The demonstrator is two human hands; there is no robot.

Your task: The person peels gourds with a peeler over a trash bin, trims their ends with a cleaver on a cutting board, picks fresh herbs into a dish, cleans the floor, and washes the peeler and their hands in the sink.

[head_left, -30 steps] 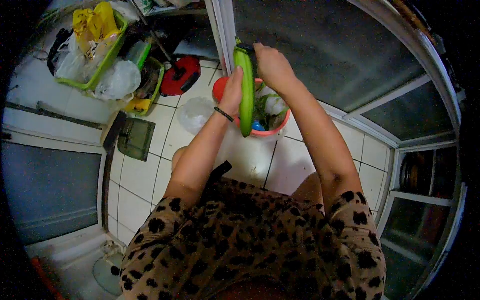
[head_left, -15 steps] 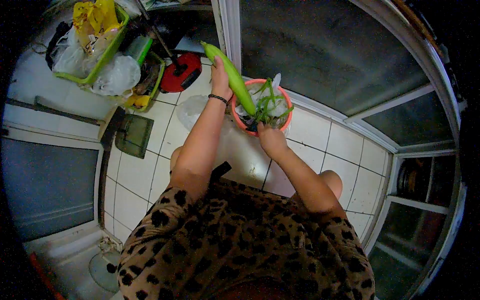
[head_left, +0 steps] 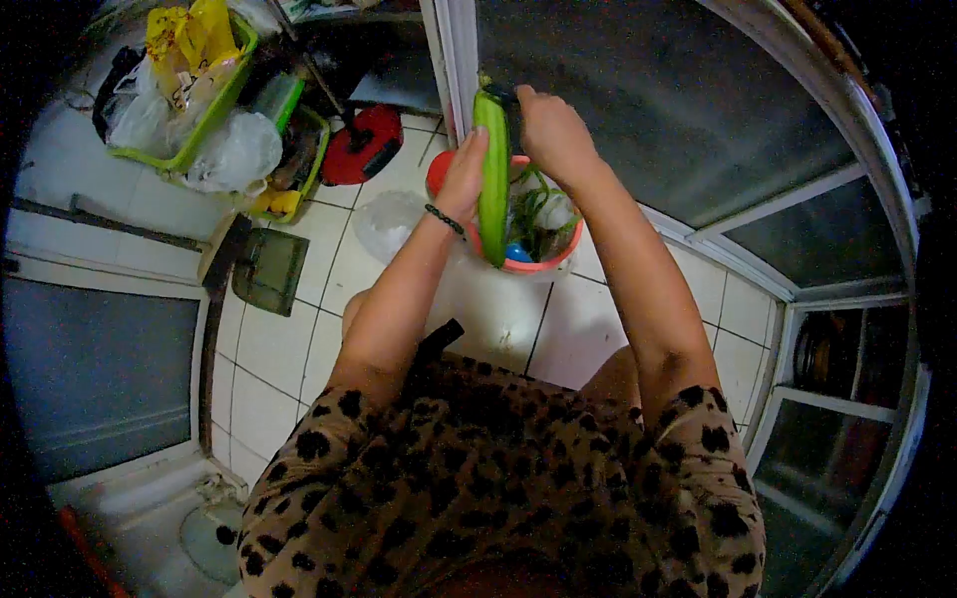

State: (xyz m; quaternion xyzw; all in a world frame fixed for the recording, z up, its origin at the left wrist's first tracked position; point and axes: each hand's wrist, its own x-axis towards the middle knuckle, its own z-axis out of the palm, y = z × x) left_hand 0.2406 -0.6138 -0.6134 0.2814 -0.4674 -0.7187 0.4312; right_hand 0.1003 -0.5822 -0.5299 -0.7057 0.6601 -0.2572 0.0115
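1. Long green vegetable (head_left: pixel 491 189), count 1: held lengthwise, above the left part of the bin in view, stem end pointing away from the person.
2. Hands, count 2. Left hand (head_left: pixel 464 184): fingers closed around the vegetable's left side; wrist has 1 dark bracelet (head_left: pixel 445 218). Right hand (head_left: pixel 553 130): fingers bent narrow, gripping the tool.
3. Black hand tool (head_left: pixel 501 94), count 1: at the vegetable's far end; exact contact hard to tell.
4. Pink-rimmed bin (head_left: pixel 546 265), count 1: on the floor below, holding green strips (head_left: pixel 533 189) (several, tangled, can't count) and 1 blue item (head_left: pixel 517 252).
5. Clear plastic bag (head_left: pixel 387 224), count 1: on the floor, left of the bin.
6. Red mop head (head_left: pixel 371 149), count 1, plus 1 dustpan (head_left: pixel 269 269), farther left.
7. Green-rimmed baskets (head_left: pixel 239 85), count 2: upper left; larger one holds 1 yellow bag (head_left: pixel 199 45) among whitish plastic.
8. White tiled floor (head_left: pixel 488 324) underneath.
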